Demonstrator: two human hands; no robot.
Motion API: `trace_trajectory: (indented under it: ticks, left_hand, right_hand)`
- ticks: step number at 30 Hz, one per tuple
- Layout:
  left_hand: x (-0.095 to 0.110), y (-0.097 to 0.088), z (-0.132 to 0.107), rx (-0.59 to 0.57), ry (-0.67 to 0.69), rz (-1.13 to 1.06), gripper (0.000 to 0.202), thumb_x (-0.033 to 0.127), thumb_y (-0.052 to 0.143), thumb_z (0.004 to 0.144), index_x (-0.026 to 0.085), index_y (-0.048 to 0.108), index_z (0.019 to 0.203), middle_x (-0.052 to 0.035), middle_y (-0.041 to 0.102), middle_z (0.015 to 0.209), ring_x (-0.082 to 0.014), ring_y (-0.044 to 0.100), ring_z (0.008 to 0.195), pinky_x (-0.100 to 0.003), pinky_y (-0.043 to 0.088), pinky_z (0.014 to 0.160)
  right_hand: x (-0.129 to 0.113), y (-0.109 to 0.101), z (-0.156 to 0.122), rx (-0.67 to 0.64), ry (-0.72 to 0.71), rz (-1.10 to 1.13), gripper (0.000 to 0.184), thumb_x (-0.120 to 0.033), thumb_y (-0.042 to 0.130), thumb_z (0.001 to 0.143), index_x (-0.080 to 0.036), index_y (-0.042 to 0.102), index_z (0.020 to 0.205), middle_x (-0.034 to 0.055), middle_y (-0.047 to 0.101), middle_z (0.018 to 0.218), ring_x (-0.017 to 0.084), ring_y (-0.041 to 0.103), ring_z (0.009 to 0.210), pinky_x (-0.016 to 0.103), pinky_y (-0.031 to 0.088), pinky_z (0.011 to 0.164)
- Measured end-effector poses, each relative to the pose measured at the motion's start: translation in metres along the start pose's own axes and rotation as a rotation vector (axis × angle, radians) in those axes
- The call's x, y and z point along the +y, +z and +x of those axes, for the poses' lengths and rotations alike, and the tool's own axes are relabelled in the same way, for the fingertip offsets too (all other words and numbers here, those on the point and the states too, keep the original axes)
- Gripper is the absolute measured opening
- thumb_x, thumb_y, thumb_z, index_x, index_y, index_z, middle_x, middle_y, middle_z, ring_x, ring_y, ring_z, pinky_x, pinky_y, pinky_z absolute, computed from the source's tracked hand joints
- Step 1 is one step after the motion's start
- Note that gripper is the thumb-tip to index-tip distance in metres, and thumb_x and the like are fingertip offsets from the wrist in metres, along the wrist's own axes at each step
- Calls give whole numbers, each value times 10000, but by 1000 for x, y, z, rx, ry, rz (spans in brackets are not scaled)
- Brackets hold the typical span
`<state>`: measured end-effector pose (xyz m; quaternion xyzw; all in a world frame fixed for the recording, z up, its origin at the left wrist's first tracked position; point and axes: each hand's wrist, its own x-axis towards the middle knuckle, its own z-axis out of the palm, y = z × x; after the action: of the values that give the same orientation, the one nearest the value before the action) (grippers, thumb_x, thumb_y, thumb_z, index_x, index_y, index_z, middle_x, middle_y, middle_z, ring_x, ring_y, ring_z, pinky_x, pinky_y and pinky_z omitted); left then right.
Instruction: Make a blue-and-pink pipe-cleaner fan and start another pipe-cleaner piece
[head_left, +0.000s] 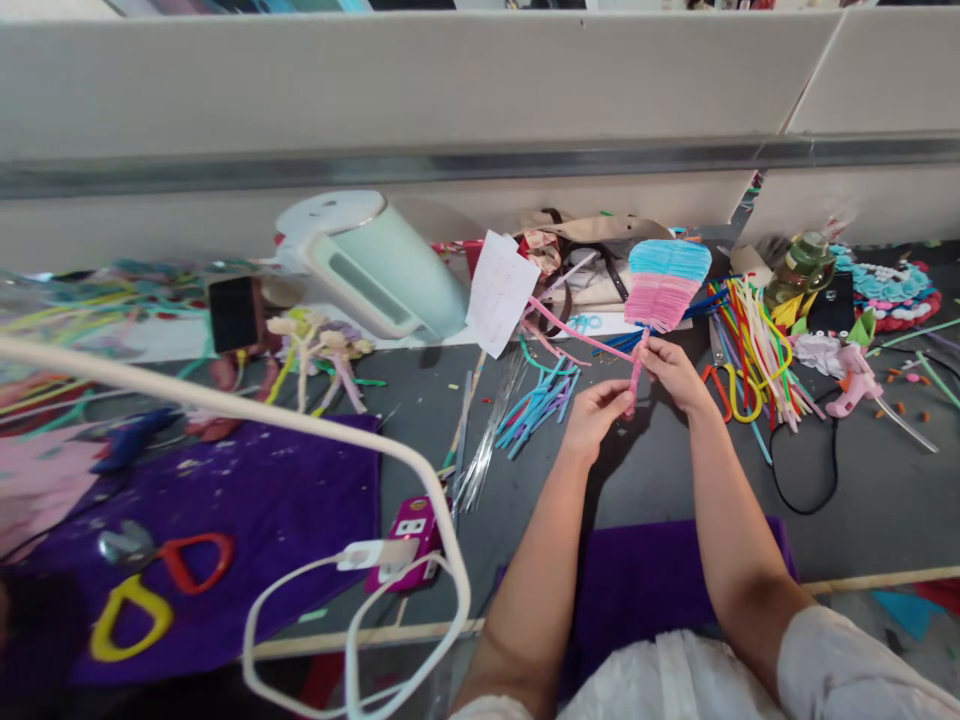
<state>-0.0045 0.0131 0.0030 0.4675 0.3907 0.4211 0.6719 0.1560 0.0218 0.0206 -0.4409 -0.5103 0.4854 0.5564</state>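
Pinching the pink stem of a blue-over-pink fuzzy fan; left hand, right hand, fingers closed

Both hands, left and right, pinch the stem of a pink-and-blue pipe-cleaner fan above the grey worktop.

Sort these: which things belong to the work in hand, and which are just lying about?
In hand: blue-and-pink fan, pinched at its stem by left hand and right hand; pink strand running to it.
Lying about: kettle, pink glue gun, pipe-cleaner bundle, paper slip, power strip.
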Motion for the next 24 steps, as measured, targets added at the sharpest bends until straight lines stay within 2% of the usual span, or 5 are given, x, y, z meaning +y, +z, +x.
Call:
trace_trajectory:
  ticks: [5, 10, 16, 21, 24]
  left_hand:
    - [-1, 0, 0, 5, -34, 14, 331, 348, 843, 586, 126, 719, 799, 6, 615, 568, -100, 534, 492, -250, 452, 533]
    - [1, 1, 0, -5, -57, 11, 348, 366, 846, 588, 130, 697, 795, 9, 629, 619, -95, 537, 508, -248, 454, 544]
    - [1, -1, 1, 20, 42, 15, 359, 372, 848, 598, 145, 689, 825, 15, 627, 632, -94, 524, 499, -236, 412, 514]
    - [-5, -3, 5, 110, 114, 14, 310, 336, 828, 618, 146, 660, 796, 25, 606, 581, -90, 503, 468, -227, 398, 493]
    - [-9, -3, 7, 208, 179, 26, 307, 340, 816, 626, 151, 651, 802, 21, 616, 608, -91, 506, 483, -223, 401, 488]
  right_hand:
    - [4, 3, 1, -44, 27, 5, 397, -575, 630, 793, -178, 622, 815, -35, 499, 645, 87, 385, 541, 230, 301, 509]
    - [6, 3, 2, -64, 12, 29, 368, -540, 638, 804, -172, 627, 818, -36, 508, 643, 82, 397, 539, 228, 311, 508]
    - [6, 7, 1, -104, -1, -11, 341, -494, 626, 819, -158, 669, 861, -31, 539, 637, 85, 385, 545, 233, 308, 523]
    - [8, 12, 1, -82, -3, -28, 317, -442, 612, 829, -168, 681, 974, -19, 596, 728, 88, 436, 587, 223, 348, 547]
    - [10, 15, 1, -86, -45, -26, 288, -412, 677, 781, -169, 672, 936, -2, 640, 786, 115, 539, 693, 244, 436, 664]
